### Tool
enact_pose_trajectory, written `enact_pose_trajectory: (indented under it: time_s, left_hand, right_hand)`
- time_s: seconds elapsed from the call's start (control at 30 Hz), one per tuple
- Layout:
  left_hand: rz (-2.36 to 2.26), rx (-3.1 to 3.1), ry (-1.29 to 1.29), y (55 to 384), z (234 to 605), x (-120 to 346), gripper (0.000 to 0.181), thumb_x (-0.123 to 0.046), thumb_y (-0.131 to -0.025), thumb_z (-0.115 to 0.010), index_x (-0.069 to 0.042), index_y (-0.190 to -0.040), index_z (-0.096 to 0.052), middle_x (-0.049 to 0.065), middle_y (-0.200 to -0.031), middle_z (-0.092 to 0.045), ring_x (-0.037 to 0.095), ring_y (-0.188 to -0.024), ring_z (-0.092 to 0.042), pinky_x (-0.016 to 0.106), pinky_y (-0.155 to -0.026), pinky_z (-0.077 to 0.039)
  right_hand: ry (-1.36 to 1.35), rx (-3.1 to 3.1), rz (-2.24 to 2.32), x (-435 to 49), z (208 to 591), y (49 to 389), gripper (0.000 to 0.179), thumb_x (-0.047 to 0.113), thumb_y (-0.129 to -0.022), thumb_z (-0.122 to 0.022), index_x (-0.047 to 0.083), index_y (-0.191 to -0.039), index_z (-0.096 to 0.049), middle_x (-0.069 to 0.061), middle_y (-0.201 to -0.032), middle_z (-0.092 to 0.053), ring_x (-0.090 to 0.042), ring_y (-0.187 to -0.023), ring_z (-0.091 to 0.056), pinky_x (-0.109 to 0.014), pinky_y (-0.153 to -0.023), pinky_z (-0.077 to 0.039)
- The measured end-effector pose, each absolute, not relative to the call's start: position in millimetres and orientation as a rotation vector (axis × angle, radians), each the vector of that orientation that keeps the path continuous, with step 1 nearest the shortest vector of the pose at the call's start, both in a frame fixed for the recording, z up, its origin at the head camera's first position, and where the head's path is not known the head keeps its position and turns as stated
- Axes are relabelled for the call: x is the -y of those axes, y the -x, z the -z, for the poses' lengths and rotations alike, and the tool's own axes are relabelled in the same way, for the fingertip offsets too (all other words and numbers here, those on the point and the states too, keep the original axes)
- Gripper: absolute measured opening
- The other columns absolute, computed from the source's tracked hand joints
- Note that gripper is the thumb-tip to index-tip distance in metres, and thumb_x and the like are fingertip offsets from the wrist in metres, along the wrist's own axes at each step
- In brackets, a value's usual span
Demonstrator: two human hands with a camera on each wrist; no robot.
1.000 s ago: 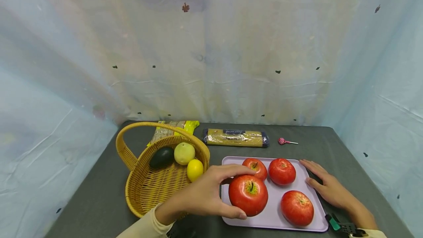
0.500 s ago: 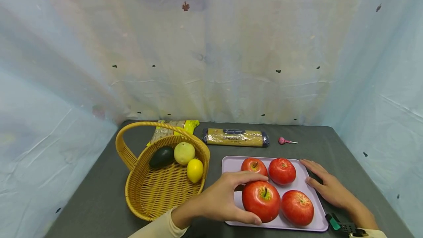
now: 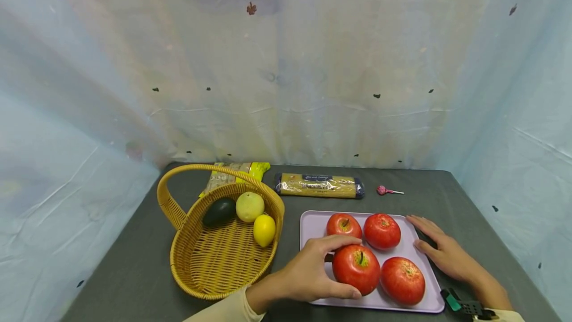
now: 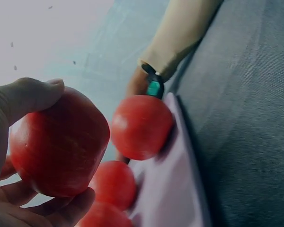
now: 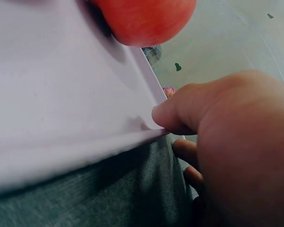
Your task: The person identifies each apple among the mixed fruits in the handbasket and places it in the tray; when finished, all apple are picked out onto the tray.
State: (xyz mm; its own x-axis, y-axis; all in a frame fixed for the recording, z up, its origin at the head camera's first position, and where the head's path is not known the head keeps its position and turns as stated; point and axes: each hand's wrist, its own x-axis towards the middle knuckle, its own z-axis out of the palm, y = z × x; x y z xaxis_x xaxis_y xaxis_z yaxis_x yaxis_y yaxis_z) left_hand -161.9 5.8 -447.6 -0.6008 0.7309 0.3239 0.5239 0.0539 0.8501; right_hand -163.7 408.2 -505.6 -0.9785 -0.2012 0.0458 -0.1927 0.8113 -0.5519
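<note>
My left hand holds a red apple with its stem up, thumb at the near side and fingers at the far side. In the left wrist view the apple fills the space between thumb and fingers. It overlaps the front middle of a pale lilac tray, close beside another apple. Two more apples lie at the tray's back, one on the left and one on the right. My right hand rests at the tray's right edge, its thumb on the rim and its fingers outstretched.
A yellow wicker basket with a tall handle stands left, holding an avocado, a pale green round fruit and a lemon. Behind lie a yellow bag, a spaghetti packet and a pink lollipop. Curtains enclose the table.
My left hand has carried the apple to the right over the tray, from near its left side to right beside the front right apple. My right hand has stayed in place.
</note>
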Motion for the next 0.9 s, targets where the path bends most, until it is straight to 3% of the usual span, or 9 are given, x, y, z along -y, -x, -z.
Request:
enact_pose_trajectory:
  time_s: [0.4,0.9]
  left_hand:
    - [-1.512,-2.134,-1.153,162,475,-14,0.076,-0.024,-0.083,-0.098,-0.016,-0.151,-0.064,-0.003,-0.139,-0.071,-0.003,-0.121,-0.063,0.017,-0.101,-0.056]
    - [-1.307,-2.378,-1.012,158,486,-18,0.078,-0.035,-0.081,-0.099,-0.022,-0.148,-0.062,-0.012,-0.138,-0.069,0.000,-0.120,-0.061,0.028,-0.109,-0.054]
  right_hand:
    - [0.335,-2.988,0.895,-409,506,164,0.067,0.027,-0.107,-0.069,0.012,-0.167,-0.044,-0.031,-0.164,-0.045,-0.061,-0.146,-0.041,-0.088,-0.104,-0.039]
    - [0.321,-2.972,0.905,-407,504,164,0.067,0.029,-0.107,-0.068,0.011,-0.167,-0.044,-0.032,-0.165,-0.044,-0.062,-0.147,-0.040,-0.088,-0.104,-0.038]
